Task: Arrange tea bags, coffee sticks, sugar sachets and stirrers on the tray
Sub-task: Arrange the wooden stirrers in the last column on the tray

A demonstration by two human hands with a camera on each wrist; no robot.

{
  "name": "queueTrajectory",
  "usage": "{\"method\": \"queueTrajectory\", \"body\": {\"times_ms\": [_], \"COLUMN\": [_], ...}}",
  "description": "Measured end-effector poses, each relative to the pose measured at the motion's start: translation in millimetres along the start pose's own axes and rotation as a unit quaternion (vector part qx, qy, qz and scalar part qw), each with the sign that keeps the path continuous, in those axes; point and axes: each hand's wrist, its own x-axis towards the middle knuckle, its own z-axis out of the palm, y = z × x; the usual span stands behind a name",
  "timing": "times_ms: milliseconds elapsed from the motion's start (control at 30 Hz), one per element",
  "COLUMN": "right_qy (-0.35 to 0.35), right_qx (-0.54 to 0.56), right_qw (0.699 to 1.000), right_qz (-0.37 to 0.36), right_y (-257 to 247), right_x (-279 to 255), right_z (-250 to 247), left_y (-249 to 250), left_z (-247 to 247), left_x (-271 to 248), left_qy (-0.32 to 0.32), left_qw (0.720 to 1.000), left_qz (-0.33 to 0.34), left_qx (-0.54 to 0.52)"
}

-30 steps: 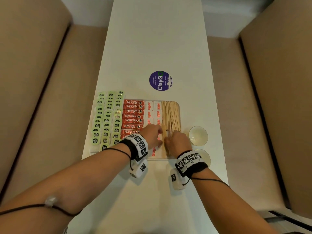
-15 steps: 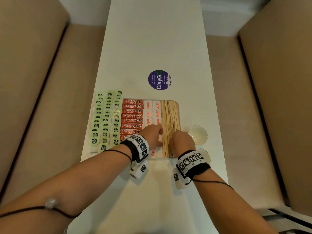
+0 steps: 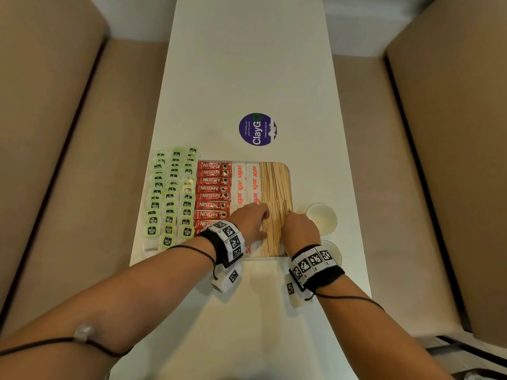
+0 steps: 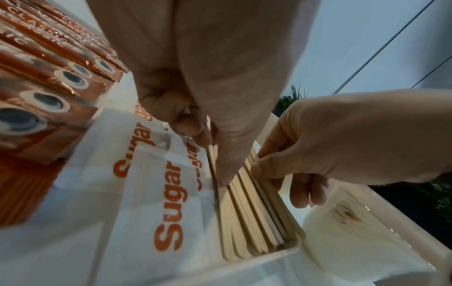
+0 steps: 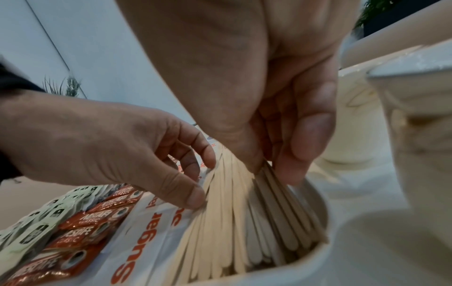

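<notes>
The wooden stirrers [image 3: 275, 215] are stacked in the right-hand column of the white tray [image 3: 288, 171], just beside the sugar sachets [image 3: 245, 185], with the coffee sticks [image 3: 212, 189] next over and the tea bags [image 3: 170, 198] in rows at the left edge. The near bundle of stirrers is being squared up: the left hand [image 3: 251, 219] is set against its left side with thumb and fingertips pressed to the sticks, while the right hand [image 3: 300, 229] is curled over the right side, its thumb and fingers pinching several sticks near the tray wall. From here, too hard a squeeze could be expected to make the thin sticks fan out or ride up over one another, and a sideways push could shove them onto the sugar sachets. The two white cups [image 3: 321, 217] standing just beside the tray on the tabletop [image 3: 247, 64] could be knocked by the right wrist.
</notes>
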Motion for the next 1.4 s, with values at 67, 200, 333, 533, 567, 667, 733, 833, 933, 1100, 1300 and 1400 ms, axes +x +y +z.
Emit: {"method": "queueTrajectory", "body": {"times_ms": [67, 200, 333, 533, 567, 667, 733, 833, 933, 1100, 1300, 1400], "right_qy": [0.003, 0.0, 0.007, 0.013, 0.015, 0.019, 0.024, 0.023, 0.026, 0.027, 0.03, 0.024], "right_qx": [-0.003, -0.012, -0.012, 0.0, 0.004, 0.013, 0.014, -0.007, -0.016, -0.012, -0.005, -0.002], "right_qw": [1.0, 1.0, 1.0, 1.0, 1.0, 1.0, 1.0, 1.0, 0.999, 0.999, 0.999, 0.998], "right_qz": [-0.001, -0.005, -0.006, 0.0, -0.001, 0.0, -0.003, -0.019, -0.036, -0.03, -0.036, -0.052], "right_y": [0.4, 2.1, 5.0, 5.3, 5.6, 7.4, 9.8, 13.3, 14.5, 13.9, 13.8, 13.5], "right_x": [-1.0, -3.5, -2.2, -0.7, -0.8, -2.5, -6.2, -17.3, -26.9, -27.7, -23.1, -21.7], "right_z": [-0.9, -1.5, -4.1, -1.4, -0.3, -0.2, -1.3, 1.7, 9.9, 11.6, 8.3, 11.0], "left_y": [-0.1, -0.9, -1.5, -1.9, -1.9, -1.1, 0.0, 1.1, 1.5, 1.2, 2.4, 2.9], "left_z": [0.3, 1.9, 2.3, 2.8, 2.7, 1.6, 0.8, -0.2, 0.4, -0.3, -2.0, -1.9], "left_x": [0.2, -0.1, 1.2, 1.5, 1.4, 1.8, 1.9, 1.6, 0.7, -1.8, -0.9, -0.1], "left_qy": [0.0, 0.006, 0.009, 0.014, 0.016, 0.025, 0.033, 0.033, 0.026, 0.029, 0.035, 0.039], "left_qw": [1.0, 1.0, 1.0, 1.0, 1.0, 0.999, 0.999, 0.999, 1.0, 1.0, 0.999, 0.999], "left_qz": [0.001, -0.004, -0.003, -0.001, 0.0, 0.004, 0.002, -0.001, 0.003, -0.001, -0.001, -0.001], "left_qx": [0.006, 0.022, 0.024, 0.027, 0.026, 0.019, 0.013, 0.012, 0.017, 0.01, 0.035, 0.038]}}
